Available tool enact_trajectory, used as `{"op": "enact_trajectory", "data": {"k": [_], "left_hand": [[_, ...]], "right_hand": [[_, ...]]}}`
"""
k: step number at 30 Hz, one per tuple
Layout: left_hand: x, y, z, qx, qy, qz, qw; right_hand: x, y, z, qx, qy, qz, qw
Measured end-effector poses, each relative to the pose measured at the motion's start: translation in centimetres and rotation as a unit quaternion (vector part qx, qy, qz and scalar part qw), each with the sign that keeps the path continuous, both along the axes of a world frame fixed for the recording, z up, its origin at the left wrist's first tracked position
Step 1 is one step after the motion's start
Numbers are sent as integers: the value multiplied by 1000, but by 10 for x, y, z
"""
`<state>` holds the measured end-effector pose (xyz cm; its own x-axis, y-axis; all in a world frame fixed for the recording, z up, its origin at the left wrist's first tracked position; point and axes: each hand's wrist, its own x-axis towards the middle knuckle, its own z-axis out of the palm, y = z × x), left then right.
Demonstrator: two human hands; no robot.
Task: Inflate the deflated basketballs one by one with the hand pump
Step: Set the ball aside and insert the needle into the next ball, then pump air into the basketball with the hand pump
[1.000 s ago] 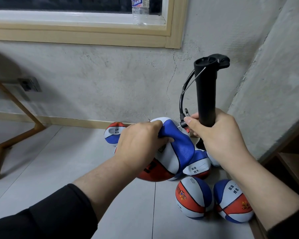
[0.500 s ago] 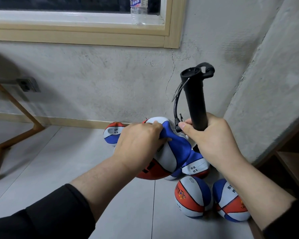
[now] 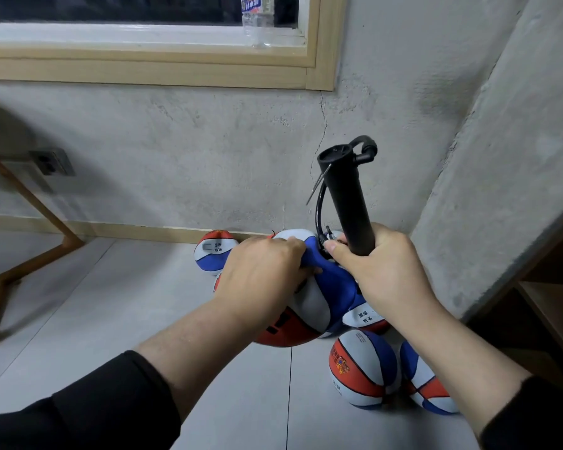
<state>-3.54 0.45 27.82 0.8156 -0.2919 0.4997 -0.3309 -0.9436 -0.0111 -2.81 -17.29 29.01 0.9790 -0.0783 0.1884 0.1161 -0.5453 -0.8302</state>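
The deflated basketball (image 3: 309,303), crumpled and coloured blue, white and red, sits at the centre of the view, held off the grey floor (image 3: 111,319). The left hand (image 3: 264,271) comes in from 7 o'clock and its curled fingers grip a fold of the blue panel at the ball's top. At 3 o'clock of that fold, the right hand (image 3: 381,274) is wrapped round the lower end of the black hand pump (image 3: 348,203), whose barrel rises toward 12 o'clock, tilted slightly left. The thumb lies just beside the pump's thin hose (image 3: 318,209), which loops down to the ball's top; the needle's tip is too small to tell.

At 5 o'clock of the held ball, two rounder basketballs (image 3: 361,368) lie touching on the floor. Another ball (image 3: 213,251) rests at 11 o'clock against the wall (image 3: 208,151). A water bottle (image 3: 257,17) stands on the window sill (image 3: 111,34).
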Motion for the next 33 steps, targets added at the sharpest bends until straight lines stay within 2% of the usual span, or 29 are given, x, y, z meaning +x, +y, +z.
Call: {"op": "enact_trajectory", "data": {"k": [3,8,14,18,21,25,30,33], "left_hand": [[6,2,4,5,118,41,992],[22,16,-24,17,243,80,967],[32,44,-76,94,316,96,939],[24,71,-115,113,407,106,900],[20,99,-162,114,431,150,883],[10,119,-212,140,427,148,881],[22,110,-260,130,424,133,886],[31,104,-281,113,459,147,869]], "right_hand": [[7,0,-9,24,34,16,999],[17,3,-33,96,95,85,987],[21,18,-68,95,174,115,973],[19,27,-97,104,217,111,964],[16,34,-122,108,249,123,955],[11,48,-163,109,289,125,943],[0,58,-204,93,293,110,945],[3,57,-214,93,294,92,947]]}}
